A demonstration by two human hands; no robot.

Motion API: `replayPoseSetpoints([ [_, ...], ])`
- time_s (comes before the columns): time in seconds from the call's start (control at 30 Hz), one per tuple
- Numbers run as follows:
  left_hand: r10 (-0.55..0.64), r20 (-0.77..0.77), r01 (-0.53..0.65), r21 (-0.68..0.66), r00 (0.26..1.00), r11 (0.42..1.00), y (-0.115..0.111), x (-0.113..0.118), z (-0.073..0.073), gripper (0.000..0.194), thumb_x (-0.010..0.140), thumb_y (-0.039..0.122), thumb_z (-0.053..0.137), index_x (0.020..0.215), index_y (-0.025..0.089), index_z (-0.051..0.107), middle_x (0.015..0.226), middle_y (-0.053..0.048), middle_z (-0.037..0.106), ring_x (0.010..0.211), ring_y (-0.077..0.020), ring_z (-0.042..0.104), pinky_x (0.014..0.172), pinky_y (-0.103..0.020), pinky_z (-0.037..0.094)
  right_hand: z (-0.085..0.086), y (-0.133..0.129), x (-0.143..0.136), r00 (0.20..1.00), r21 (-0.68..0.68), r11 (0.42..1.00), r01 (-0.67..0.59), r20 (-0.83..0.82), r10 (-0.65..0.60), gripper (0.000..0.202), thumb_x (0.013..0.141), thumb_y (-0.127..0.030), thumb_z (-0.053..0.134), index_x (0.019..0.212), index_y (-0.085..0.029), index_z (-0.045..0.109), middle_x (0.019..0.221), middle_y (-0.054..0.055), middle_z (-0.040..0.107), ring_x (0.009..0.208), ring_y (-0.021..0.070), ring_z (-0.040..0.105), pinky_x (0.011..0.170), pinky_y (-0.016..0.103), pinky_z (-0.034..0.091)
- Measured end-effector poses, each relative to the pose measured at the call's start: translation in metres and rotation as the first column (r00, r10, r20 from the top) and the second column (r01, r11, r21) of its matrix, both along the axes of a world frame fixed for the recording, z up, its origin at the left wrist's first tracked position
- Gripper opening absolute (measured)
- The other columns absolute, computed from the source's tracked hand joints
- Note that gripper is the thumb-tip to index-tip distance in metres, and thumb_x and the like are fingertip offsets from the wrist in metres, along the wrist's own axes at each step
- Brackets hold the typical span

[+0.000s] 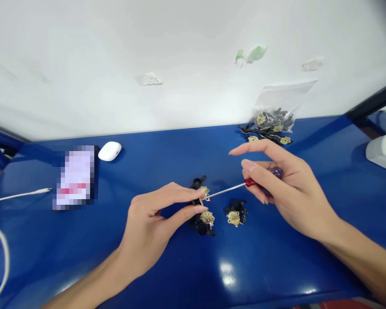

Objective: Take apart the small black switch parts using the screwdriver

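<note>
Between the thumb and index finger of my left hand [162, 219] is a small black part [197, 201], partly covered by the fingertips. My right hand [281, 184] holds a screwdriver [227, 190] with a red and dark handle, its index finger raised off it. The metal shaft points left, and its tip is at the part in my left fingers. Black pieces with brass-coloured discs [207, 218] lie under and around my left fingertips. Another black piece with a brass-coloured disc [234, 217] rests on the blue table between my hands.
On the blue table [180, 266] are a blurred phone-like device [75, 178], a white earbud case [110, 151], and white cables at left. A clear bag [275, 116] of similar parts leans on the white wall, loose parts before it. A white power strip [384, 152] sits right.
</note>
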State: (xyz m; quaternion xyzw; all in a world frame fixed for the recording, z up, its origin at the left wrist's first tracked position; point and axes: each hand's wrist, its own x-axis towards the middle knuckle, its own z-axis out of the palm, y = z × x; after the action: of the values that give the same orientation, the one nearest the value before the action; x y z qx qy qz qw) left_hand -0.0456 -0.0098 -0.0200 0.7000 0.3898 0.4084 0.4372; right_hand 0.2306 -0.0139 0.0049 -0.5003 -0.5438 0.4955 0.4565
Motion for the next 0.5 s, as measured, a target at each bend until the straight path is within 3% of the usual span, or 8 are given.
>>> replayPoseSetpoints([
  [0.3, 0.079, 0.007, -0.079, 0.015, 0.997, 0.997, 0.003, 0.001, 0.005, 0.037, 0.097, 0.012, 0.094, 0.117, 0.043, 0.093, 0.117, 0.012, 0.092, 0.104, -0.0111, 0.085, 0.099, -0.017, 0.064, -0.015, -0.006, 0.006, 0.992, -0.045, 0.996, -0.073, -0.109, 0.067, 0.028, 0.111, -0.04, 0.08, 0.137, -0.035, 0.07, 0.086, -0.005, 0.06, 0.056, 0.0084, 0.048, 0.051, 0.025, 0.039],
  [0.4, 0.098, -0.004, -0.098, 0.01, 0.995, 0.995, 0.0, 0.002, 0.005, 0.038, 0.097, 0.013, 0.095, 0.118, 0.045, 0.093, 0.118, 0.013, 0.092, 0.102, -0.0109, 0.085, 0.096, -0.017, 0.065, -0.019, -0.012, 0.002, 0.991, -0.018, 1.0, -0.019, -0.131, 0.016, 0.023, 0.111, -0.047, 0.08, 0.127, -0.031, 0.075, 0.086, -0.002, 0.065, 0.059, 0.0106, 0.055, 0.048, 0.025, 0.038],
  [0.5, 0.088, -0.03, -0.088, 0.002, 0.996, 0.996, -0.003, 0.003, 0.004, 0.04, 0.095, 0.013, 0.096, 0.118, 0.046, 0.093, 0.116, 0.013, 0.092, 0.1, -0.0117, 0.085, 0.093, -0.018, 0.066, -0.02, -0.016, -0.003, 0.985, 0.018, 0.998, 0.058, -0.164, -0.054, 0.028, 0.116, -0.054, 0.07, 0.116, -0.028, 0.077, 0.073, -0.003, 0.062, 0.055, 0.0113, 0.055, 0.047, 0.026, 0.034],
])
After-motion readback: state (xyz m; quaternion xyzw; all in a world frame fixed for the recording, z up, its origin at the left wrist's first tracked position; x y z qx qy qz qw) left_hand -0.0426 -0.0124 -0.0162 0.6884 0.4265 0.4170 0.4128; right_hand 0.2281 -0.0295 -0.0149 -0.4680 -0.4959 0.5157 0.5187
